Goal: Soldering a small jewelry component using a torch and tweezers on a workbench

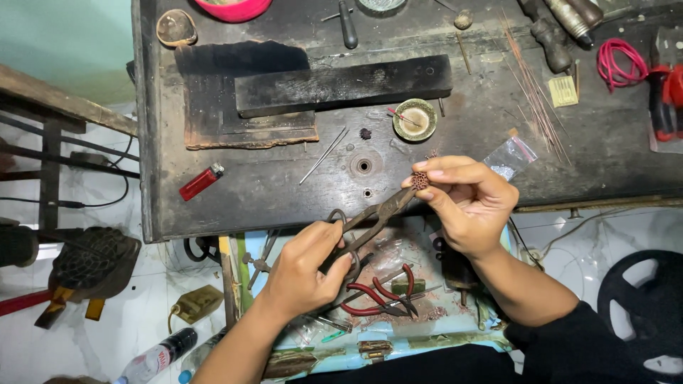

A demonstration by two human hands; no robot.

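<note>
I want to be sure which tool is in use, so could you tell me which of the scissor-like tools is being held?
The dark metal shears, gripped by the left hand, tips at the small brown piece. The red-handled pliers lie untouched in the tray below.

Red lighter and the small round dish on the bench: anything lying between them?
Head view: two thin metal rods lie crossed on the dark bench between the red lighter and the round dish, with a tiny dark bead nearer the dish.

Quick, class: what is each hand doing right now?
Left hand: closed on the handles of the metal shears.
Right hand: fingers pinching a small round brown piece.
</note>
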